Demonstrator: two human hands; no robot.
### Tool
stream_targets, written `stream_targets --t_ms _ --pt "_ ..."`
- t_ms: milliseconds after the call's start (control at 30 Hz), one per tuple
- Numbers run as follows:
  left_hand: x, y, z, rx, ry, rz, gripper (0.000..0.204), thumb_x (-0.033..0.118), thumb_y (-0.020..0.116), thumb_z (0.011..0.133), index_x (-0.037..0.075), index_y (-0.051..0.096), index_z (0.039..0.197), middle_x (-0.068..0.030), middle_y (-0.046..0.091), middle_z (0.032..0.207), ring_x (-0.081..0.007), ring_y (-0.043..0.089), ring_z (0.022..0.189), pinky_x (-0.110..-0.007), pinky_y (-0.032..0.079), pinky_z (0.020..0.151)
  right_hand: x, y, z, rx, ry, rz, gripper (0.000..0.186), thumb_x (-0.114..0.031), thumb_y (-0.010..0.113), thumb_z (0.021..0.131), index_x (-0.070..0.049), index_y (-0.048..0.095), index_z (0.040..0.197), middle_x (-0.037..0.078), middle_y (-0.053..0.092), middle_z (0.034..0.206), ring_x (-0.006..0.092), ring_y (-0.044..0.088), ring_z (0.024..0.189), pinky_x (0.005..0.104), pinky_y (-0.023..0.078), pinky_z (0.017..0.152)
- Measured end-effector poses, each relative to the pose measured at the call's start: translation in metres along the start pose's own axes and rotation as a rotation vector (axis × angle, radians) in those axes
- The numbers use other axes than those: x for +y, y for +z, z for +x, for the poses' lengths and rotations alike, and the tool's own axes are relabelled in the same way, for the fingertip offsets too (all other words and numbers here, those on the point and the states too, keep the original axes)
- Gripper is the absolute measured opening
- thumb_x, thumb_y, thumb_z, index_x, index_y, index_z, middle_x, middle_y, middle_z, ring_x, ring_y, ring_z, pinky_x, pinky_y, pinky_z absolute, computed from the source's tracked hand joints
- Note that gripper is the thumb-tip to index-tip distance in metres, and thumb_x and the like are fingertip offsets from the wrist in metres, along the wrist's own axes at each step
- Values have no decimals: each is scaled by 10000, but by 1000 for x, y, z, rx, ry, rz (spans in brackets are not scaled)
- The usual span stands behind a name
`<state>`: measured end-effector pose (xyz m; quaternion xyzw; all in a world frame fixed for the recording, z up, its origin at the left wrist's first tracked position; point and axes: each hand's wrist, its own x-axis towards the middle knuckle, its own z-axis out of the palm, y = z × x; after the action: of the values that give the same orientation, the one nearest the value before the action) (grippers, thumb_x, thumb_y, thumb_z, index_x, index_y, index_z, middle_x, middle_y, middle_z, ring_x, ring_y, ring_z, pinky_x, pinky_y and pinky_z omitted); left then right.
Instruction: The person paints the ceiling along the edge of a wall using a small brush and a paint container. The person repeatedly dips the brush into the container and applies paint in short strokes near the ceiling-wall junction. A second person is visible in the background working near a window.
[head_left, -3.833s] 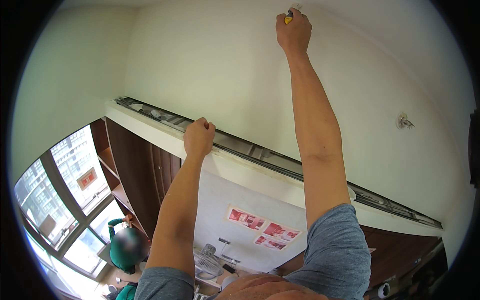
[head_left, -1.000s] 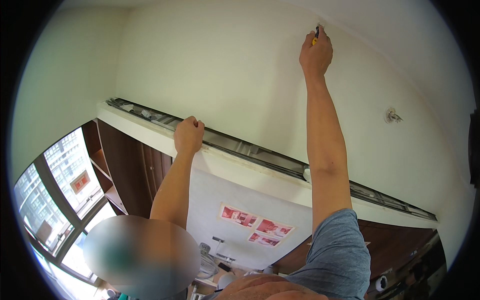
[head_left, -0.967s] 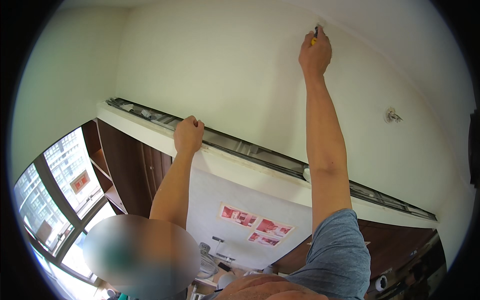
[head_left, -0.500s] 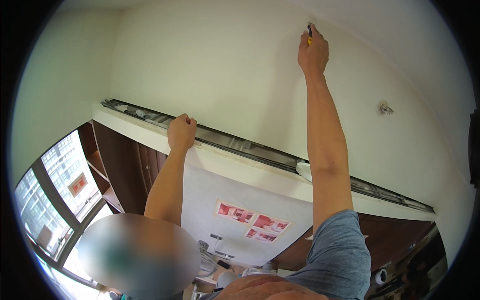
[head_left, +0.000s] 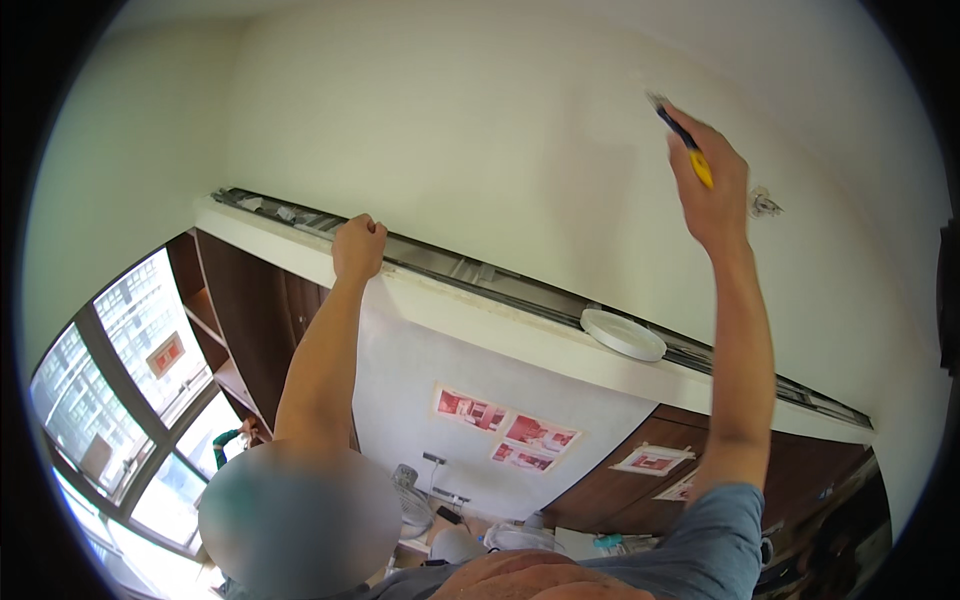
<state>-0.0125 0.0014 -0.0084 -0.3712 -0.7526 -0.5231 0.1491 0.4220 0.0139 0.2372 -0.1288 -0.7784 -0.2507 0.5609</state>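
Observation:
My right hand (head_left: 715, 185), raised in front of the pale cream wall (head_left: 450, 130), is closed round a small brush (head_left: 690, 150) with a black and yellow handle. The brush tip points up and left, blurred by motion. It is near a faint whitish patch on the wall, and I cannot tell whether they touch. Farther left, my left hand (head_left: 358, 248) is curled over the edge of a long ledge (head_left: 480, 305). Its fingertips are hidden. A shallow round white dish (head_left: 622, 335) rests tilted across the ledge, between my two arms.
A dark open channel (head_left: 470, 268) runs along the ledge with bits of debris inside. Loose wires (head_left: 765, 205) stick out of the wall at right. Below are a grey fan (head_left: 412, 500), brown cabinets (head_left: 650, 450), windows (head_left: 150, 340), and a person's green sleeve (head_left: 222, 445) at lower left.
My right hand has moved right and down with the brush, away from the spot high on the wall. The white dish now shows fully. My left hand stays on the ledge.

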Motion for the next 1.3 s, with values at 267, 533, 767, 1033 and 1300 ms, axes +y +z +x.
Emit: stream_targets --t_ms 267,533,767,1033,1300 --pt "-5 2 0 19 50 54 276 259 627 917 -3 694 866 -244 718 891 -454 688 882 -537 542 794 -24 -128 -98 -251 11 -101 337 -41 664 954 -29 716 1287 169 722 1088 331 679 927 392 546 864" --pt "0 13 0 86 64 -4 298 291 643 916 3 714 883 -229 735 903 -449 697 885 -527 545 798 -73 -207 -238 -545 -31 55 455 -47 740 837 -31 720 1291 217 701 1127 316 664 837 415 532 737" --pt "23 -3 -52 251 51 -569 398 287 709 986 -30 617 764 -93 564 625 -157 487 612 -369 431 603 -77 -197 -322 -457 224 278 437 -62 710 883 -3 698 1315 217 692 1129 288 661 851 379 544 780" --pt "33 -88 -318 -238 -180 -1007 582 376 585 1116 85 432 635 58 377 597 -55 310 576 -298 243 513 -90 -155 -375 -258 495 422 406 -174 590 1026 68 650 1347 210 696 1144 222 652 892 354 536 804" --pt "128 -216 -336 177 589 -1324 198 195 701 1001 102 593 1138 -48 598 885 -151 538 678 -300 456 570 -68 -159 -395 -306 598 396 458 -339 590 1041 57 727 1224 153 722 890 154 617 691 275 467 619"
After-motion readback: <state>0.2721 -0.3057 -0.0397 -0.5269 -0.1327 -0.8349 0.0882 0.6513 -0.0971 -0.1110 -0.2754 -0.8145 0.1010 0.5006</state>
